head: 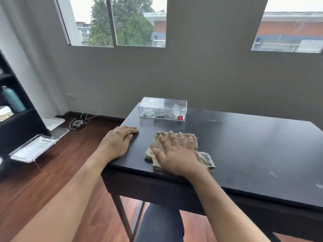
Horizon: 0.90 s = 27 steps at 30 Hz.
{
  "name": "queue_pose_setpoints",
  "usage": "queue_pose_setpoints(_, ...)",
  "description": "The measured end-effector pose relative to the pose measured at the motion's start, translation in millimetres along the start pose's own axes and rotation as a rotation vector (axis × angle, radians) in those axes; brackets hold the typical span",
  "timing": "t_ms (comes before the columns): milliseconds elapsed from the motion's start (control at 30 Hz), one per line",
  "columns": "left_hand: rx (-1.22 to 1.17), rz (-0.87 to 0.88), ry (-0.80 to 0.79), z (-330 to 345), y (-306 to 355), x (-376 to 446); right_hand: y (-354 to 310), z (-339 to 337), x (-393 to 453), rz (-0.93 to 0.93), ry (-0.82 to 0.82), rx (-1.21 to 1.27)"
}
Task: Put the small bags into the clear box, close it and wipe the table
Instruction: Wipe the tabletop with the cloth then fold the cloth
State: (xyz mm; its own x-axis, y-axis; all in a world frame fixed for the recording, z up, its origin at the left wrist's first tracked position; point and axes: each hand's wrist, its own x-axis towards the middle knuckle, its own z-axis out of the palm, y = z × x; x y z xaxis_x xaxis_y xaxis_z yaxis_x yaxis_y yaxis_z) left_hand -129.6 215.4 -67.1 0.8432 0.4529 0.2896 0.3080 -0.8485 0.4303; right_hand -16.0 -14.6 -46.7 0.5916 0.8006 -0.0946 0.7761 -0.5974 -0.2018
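A clear box (162,109) with a red sticker stands at the far left corner of the black table (253,142), its lid down, with small bags visible inside its compartments. My right hand (176,152) lies flat with fingers spread on a beige folded cloth (206,158) near the table's front edge. My left hand (118,140) rests palm down on the table's left edge, holding nothing.
On the wooden floor to the left lie clear plastic trays (33,148) and a tangle of cables (78,123). A dark shelf (15,119) with a teal bottle (13,100) stands at far left. A grey wall with windows is behind the table.
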Motion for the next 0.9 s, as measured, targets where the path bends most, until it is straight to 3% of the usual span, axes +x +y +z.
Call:
queue_pose_setpoints(167,-0.063,-0.025,0.034,-2,3,-2,-56,5,37,-0.145,-0.034,0.005)
queue_pose_setpoints(367,-0.048,0.016,0.042,0,17,-6,25,2,-31,-0.175,0.054,0.013)
queue_pose_setpoints(467,-0.043,0.115,-0.052,9,41,-2,111,-18,-73,0.030,0.059,0.015)
queue_pose_setpoints(667,0.021,0.343,-0.218,43,124,17,274,-53,-108,0.642,0.087,0.020)
queue_pose_setpoints(767,0.010,0.417,-0.253,66,166,28,257,-49,-93,0.733,0.086,0.011)
queue_pose_setpoints(900,0.028,0.439,-0.322,92,199,39,172,-24,-102,0.432,0.128,0.022)
